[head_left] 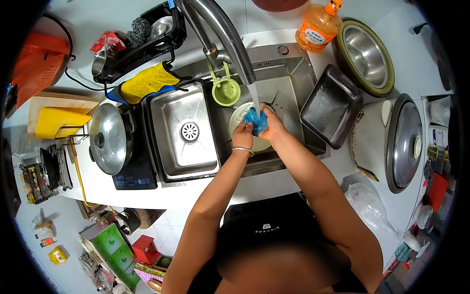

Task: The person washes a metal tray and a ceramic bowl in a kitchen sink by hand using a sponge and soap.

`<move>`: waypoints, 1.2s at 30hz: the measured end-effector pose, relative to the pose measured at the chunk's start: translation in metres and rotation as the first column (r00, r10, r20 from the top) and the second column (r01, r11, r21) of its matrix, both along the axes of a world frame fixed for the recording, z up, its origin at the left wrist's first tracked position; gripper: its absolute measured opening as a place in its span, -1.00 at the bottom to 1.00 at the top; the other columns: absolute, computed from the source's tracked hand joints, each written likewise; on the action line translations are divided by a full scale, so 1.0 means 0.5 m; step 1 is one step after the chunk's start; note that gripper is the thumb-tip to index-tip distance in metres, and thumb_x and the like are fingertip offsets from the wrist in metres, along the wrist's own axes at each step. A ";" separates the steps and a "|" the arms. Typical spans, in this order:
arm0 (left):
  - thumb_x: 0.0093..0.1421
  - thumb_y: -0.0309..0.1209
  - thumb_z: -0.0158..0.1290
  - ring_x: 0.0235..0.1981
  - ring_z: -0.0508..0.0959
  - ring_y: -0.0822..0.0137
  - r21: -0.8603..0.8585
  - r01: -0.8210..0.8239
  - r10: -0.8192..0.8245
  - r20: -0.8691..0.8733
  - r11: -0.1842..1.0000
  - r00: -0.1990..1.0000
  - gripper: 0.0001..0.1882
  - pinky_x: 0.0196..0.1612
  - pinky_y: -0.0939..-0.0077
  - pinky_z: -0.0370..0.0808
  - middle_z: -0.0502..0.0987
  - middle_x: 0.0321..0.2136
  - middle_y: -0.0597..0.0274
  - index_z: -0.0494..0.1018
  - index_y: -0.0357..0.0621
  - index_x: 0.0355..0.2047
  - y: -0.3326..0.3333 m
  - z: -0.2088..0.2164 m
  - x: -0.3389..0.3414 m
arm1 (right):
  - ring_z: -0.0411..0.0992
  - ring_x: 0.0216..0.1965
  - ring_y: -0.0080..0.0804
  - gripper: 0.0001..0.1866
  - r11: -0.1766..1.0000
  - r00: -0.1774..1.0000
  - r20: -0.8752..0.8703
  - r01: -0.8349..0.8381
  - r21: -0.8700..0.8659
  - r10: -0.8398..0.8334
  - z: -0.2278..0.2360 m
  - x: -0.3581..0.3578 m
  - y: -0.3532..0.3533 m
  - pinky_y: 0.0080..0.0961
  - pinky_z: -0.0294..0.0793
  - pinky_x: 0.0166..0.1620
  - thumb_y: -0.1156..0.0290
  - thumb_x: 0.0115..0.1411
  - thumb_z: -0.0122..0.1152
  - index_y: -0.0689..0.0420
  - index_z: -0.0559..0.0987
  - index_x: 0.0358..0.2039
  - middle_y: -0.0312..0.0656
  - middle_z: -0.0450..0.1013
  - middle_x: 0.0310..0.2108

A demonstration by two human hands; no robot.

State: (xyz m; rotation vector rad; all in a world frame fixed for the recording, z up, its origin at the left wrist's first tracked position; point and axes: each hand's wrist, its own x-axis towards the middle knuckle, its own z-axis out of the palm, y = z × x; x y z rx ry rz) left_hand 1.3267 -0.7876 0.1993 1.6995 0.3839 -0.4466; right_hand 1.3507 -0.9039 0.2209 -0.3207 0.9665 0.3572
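Under the running water (pixel 253 95) of the tap (pixel 234 46), my two hands hold a crumpled, shiny blue piece (pixel 255 118); whether it is cloth or plastic I cannot tell. My left hand (pixel 242 137), with a bangle at the wrist, grips its lower left side. The fingers of my right hand (pixel 274 126) curl round its right side. Beneath both hands, a pale round bowl (pixel 262 145) sits in the right sink basin (pixel 289 81), partly covered by them. A green strainer (pixel 226 92) hangs near the tap, just left of the bowl.
Left of it lies the drained basin (pixel 178 157), with a yellow-blue cloth (pixel 147 84) behind. A lidded pan (pixel 108 139) stands farther left. A dark tray (pixel 332 107) leans over the sink's right edge, near an orange soap bottle (pixel 318 29), metal basins (pixel 364 54) and a large lidded pot (pixel 372 139).
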 end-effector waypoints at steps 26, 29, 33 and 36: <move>-0.01 -0.56 0.06 -0.03 0.42 0.02 0.363 0.099 -0.259 0.423 0.927 0.868 -0.78 0.02 0.34 0.34 0.43 -0.08 -0.11 0.49 -0.20 -0.29 0.098 0.059 -0.125 | 0.43 -0.24 -0.13 -0.89 0.865 0.893 -0.056 0.447 0.228 -0.446 -0.129 0.102 0.025 -0.05 0.48 -0.14 0.46 0.21 -0.02 0.10 0.40 -0.23 -0.09 0.42 -0.27; -0.01 -0.58 0.05 -0.07 0.45 0.03 0.329 0.089 -0.235 0.434 0.940 0.870 -0.80 0.00 0.35 0.36 0.46 -0.13 -0.09 0.49 -0.21 -0.32 0.104 0.075 -0.129 | 0.44 -0.31 -0.19 -0.91 0.825 0.859 -0.142 0.513 0.239 -0.493 -0.147 0.085 -0.005 -0.17 0.55 -0.23 0.42 0.22 -0.02 0.12 0.43 -0.29 -0.11 0.43 -0.30; -0.03 -0.62 0.04 -0.14 0.49 0.05 0.283 0.050 -0.181 0.458 0.958 0.870 -0.83 -0.02 0.36 0.38 0.50 -0.21 -0.06 0.49 -0.25 -0.36 0.126 0.071 -0.134 | 0.32 -0.60 -0.36 -0.64 0.971 0.983 -0.058 0.180 0.157 -0.172 -0.107 0.026 0.031 -0.40 0.45 -0.47 0.03 0.11 0.13 0.07 0.42 -0.54 -0.24 0.37 -0.59; -0.03 -0.61 0.04 -0.14 0.49 0.08 0.221 0.039 -0.136 0.442 0.974 0.887 -0.83 -0.03 0.37 0.38 0.51 -0.22 -0.04 0.49 -0.25 -0.37 0.119 0.087 -0.136 | 0.15 -0.73 -0.47 -0.44 0.994 0.995 -0.074 0.068 0.084 -0.062 -0.078 0.024 0.053 -0.51 0.20 -0.59 -0.27 -0.01 0.10 0.00 0.31 -0.69 -0.33 0.24 -0.75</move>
